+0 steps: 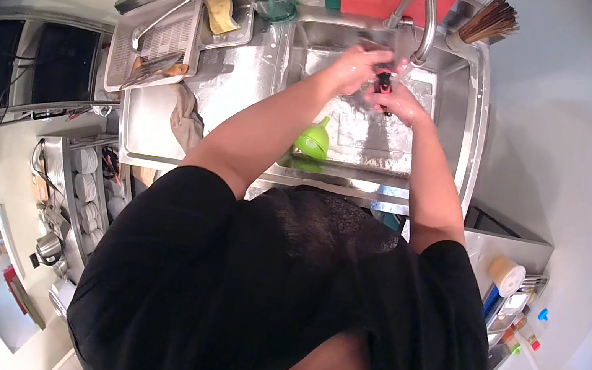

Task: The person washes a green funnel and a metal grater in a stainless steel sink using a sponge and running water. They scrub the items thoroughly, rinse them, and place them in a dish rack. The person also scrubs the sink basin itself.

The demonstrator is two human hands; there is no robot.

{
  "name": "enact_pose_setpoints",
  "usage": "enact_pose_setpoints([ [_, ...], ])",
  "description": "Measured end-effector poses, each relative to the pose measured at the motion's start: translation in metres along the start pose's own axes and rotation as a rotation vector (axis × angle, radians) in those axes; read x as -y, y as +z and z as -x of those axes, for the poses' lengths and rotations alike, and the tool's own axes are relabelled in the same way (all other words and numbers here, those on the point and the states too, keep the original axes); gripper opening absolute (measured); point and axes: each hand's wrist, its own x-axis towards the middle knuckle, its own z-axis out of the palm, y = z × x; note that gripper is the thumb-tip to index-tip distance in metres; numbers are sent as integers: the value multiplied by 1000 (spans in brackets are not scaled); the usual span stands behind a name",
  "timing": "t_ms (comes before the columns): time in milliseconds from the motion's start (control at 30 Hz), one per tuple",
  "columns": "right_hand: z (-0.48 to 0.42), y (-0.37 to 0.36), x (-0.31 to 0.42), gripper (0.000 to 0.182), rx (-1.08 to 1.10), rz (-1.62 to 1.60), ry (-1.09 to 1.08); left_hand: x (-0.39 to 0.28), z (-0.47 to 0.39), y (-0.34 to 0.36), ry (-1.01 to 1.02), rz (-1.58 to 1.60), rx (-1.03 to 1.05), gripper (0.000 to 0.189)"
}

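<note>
Both hands are over the stainless steel sink basin (447, 110), under the tap's curved spout (429, 26). My right hand (401, 104) grips a tool with a black and red handle (385, 83); its exact kind is unclear. My left hand (355, 69) is close to the tool's far end, fingers bent and blurred by motion. A dark, blurred shape (374, 41) shows just beyond those fingers, and whether they hold it is unclear. Water seems to run from the spout beside the hands. A lime-green plastic funnel (313, 140) lies in the basin's near left corner.
Left of the basin, a white plastic basket (119, 55) holds a ladle and wooden-handled utensils. A yellow sponge (221, 14) lies in a metal tray beside a green pump bottle (273, 1). A grey cloth (187, 118) rests on the drainboard. A bristle brush (487, 23) stands at the back right corner.
</note>
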Motion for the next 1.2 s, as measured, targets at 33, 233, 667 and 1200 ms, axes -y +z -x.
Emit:
enact_pose_setpoints([
  [33,-3,-6,6,31,103,-59,18,-5,5,-9,-43,124,29,28],
  [233,-17,-7,70,39,101,-71,-72,-15,29,-43,-41,458,-83,37],
  [667,-8,49,64,54,-734,-272,-399,40,-24,-9,-56,211,-278,66],
  [1200,21,67,47,67,-772,-467,-719,24,-37,78,-11,-86,-98,37],
])
